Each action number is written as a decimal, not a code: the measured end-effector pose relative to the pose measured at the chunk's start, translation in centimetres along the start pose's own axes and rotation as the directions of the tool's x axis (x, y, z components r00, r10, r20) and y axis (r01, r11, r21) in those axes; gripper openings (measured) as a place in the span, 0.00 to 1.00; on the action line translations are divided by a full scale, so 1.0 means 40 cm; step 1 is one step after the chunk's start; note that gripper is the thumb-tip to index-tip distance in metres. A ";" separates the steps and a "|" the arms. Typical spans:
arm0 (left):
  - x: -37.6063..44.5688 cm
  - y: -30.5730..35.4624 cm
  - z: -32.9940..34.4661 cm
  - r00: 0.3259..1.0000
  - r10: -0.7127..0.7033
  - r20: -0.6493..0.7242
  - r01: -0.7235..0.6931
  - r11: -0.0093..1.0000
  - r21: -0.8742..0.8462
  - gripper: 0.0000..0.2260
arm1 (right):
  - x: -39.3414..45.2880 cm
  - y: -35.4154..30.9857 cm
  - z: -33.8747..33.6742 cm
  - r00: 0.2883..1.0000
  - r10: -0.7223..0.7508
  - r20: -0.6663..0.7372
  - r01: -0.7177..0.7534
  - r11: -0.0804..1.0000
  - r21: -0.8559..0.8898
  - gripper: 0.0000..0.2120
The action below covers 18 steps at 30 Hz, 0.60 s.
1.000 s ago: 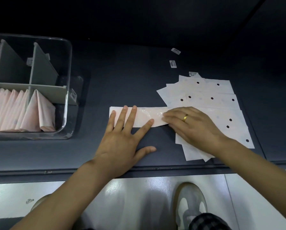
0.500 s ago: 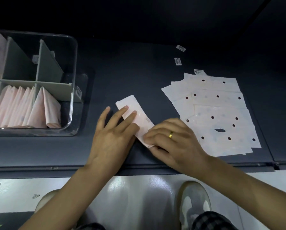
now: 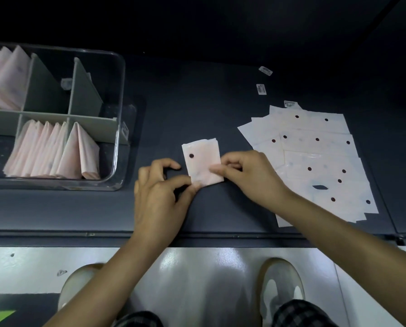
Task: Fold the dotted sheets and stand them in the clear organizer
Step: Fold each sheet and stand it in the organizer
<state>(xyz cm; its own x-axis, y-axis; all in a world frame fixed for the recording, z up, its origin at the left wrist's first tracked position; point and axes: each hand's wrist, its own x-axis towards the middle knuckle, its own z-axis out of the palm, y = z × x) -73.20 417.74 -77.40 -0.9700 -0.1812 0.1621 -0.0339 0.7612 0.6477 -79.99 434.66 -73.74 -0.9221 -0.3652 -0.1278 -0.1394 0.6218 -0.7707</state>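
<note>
head view: folded dotted sheet [image 3: 203, 161] lies flat on the dark tabletop [image 3: 197, 109], small pink rectangle, one dark dot showing near its upper left. it sits between the clear organizer [image 3: 119, 114] on the left and the stack of unfolded dotted sheets [image 3: 315, 161] on the right, apart from both.

left hand [image 3: 159, 197] pinches the sheet's lower left corner, thumb and fingertips curled onto it. right hand [image 3: 249, 175] pinches the sheet's right edge, fingers curled round it. both hands close together, one on each side of the sheet.

organizer has grey dividers [image 3: 84, 90]. folded pink sheets [image 3: 53, 152] stand upright in the two near compartments, leaning; more folded sheets [image 3: 4, 76] stand in the far left compartment. two far compartments next to that hold no sheets.

unfolded stack is fanned, several layers, dark dots across them, one dark slit-shaped mark near the lower middle.

three small barcode labels [image 3: 261, 88] lie on the tabletop beyond the stack.

below the table edge: pale glossy floor [image 3: 209, 279], two light shoes [image 3: 282, 284], checked trouser cuffs.
</note>
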 end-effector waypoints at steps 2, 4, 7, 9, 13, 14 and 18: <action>-0.002 0.002 0.001 0.998 -0.052 -0.026 0.052 0.999 0.000 0.03 | 0.024 -0.015 0.000 0.998 0.054 0.031 -0.053 0.998 -0.040 0.17; -0.005 0.007 0.000 0.997 -0.073 -0.040 0.074 0.997 0.022 0.05 | 0.041 -0.020 0.001 0.993 0.101 0.054 -0.096 0.991 -0.089 0.19; -0.010 0.014 -0.007 0.998 -0.025 -0.064 0.028 0.999 0.040 0.12 | 0.052 -0.027 0.001 0.986 0.157 0.058 -0.150 0.982 -0.111 0.20; -0.017 0.023 -0.007 0.989 0.146 -0.004 -0.144 0.985 0.099 0.16 | 0.055 -0.032 -0.001 0.982 0.181 0.054 -0.174 0.979 -0.110 0.20; -0.032 0.035 0.000 0.877 0.307 0.370 -0.445 0.810 0.381 0.33 | 0.063 -0.035 0.000 0.980 0.198 0.039 -0.191 0.972 -0.137 0.18; -0.032 0.034 0.000 0.865 0.288 0.411 -0.455 0.794 0.404 0.35 | 0.065 -0.035 0.001 0.978 0.206 0.036 -0.199 0.970 -0.142 0.18; -0.035 0.024 0.004 0.844 0.269 0.465 -0.474 0.780 0.409 0.37 | 0.051 -0.034 0.002 0.978 0.171 -0.116 -0.188 0.969 -0.161 0.09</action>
<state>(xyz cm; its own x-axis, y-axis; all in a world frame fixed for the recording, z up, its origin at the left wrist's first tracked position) -71.92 418.84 -77.12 -0.9394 0.3411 -0.0353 0.3346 0.9341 0.1243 -81.67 433.02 -72.99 -0.9679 -0.1708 -0.1843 -0.0197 0.7828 -0.6219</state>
